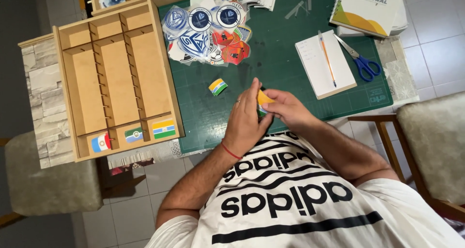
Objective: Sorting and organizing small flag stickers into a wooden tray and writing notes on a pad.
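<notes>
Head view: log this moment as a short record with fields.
left hand: fingers on a small yellow sticker
right hand: pinches the same sticker from the other side
surface: green cutting mat
loose on mat: one striped flag sticker; pile of round and shield stickers
wooden divider tray: three flag stickers in its near row, long slots bare
right of hands: notepad with orange pencil; blue scissors

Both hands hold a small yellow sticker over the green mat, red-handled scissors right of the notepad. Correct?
Not quite: the scissors have blue handles, per the head view. Otherwise correct: left hand and right hand hold the yellow sticker over the green mat, scissors right of the notepad.
</notes>
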